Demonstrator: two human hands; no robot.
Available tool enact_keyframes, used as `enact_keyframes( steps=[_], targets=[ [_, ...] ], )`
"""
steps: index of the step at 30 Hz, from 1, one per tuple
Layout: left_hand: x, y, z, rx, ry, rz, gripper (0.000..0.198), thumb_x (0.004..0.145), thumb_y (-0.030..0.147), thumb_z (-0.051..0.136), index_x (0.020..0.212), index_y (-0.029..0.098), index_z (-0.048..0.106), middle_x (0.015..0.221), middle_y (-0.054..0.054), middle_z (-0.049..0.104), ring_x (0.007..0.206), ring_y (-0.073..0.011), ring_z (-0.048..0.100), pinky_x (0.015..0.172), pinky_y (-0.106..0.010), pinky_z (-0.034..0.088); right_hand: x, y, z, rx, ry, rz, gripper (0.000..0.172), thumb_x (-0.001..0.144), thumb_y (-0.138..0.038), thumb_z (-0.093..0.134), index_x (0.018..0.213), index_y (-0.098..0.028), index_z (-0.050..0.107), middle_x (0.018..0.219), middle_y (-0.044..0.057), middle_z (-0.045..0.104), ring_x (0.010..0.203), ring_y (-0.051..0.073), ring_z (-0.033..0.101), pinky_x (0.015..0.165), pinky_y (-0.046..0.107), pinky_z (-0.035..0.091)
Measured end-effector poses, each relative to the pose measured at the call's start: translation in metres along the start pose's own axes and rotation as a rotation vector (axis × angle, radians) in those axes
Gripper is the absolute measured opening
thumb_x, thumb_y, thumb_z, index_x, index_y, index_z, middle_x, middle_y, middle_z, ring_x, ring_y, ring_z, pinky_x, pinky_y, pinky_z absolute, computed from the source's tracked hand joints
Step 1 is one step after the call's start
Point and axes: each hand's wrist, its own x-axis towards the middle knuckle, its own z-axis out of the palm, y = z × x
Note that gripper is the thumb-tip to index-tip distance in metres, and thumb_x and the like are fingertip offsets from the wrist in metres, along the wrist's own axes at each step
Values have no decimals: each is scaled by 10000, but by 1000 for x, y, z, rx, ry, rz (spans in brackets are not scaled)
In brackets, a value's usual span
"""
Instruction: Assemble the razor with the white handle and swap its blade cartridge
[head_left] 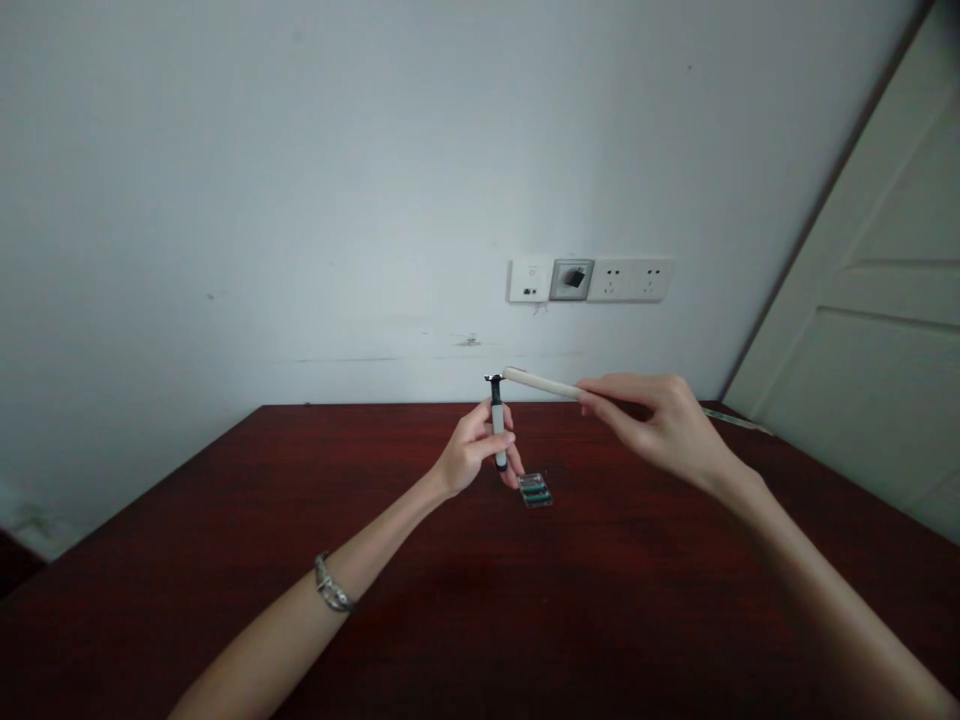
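While the left hand [469, 450] grips an upright razor [499, 418], the right hand [664, 422] pinches a white stick [544, 383] pointing nine o'clock toward the razor's head.

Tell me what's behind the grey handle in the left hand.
Behind the grey handle, fingers of the left hand show past its edge; the parts directly behind are covered.

Grey and black razor [498, 418], off-white stick [544, 384], teal-striped pack [535, 490], dark red streaked table [247, 520], silvery bracelet [330, 588]
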Motion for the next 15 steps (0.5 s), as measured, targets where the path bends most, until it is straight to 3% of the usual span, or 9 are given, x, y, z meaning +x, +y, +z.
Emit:
enact_keyframes(
  steps=[15],
  targets=[
    [-1,5,3,82,5,-46,205,786,225,547,811,184,348,551,-16,638,424,-170,603,407,-247,474,-1,-5,0,16,-5,-4,257,878,-298,489,892,-190,722,844,54,732,704,184,662,651,283,504]
  ],
)
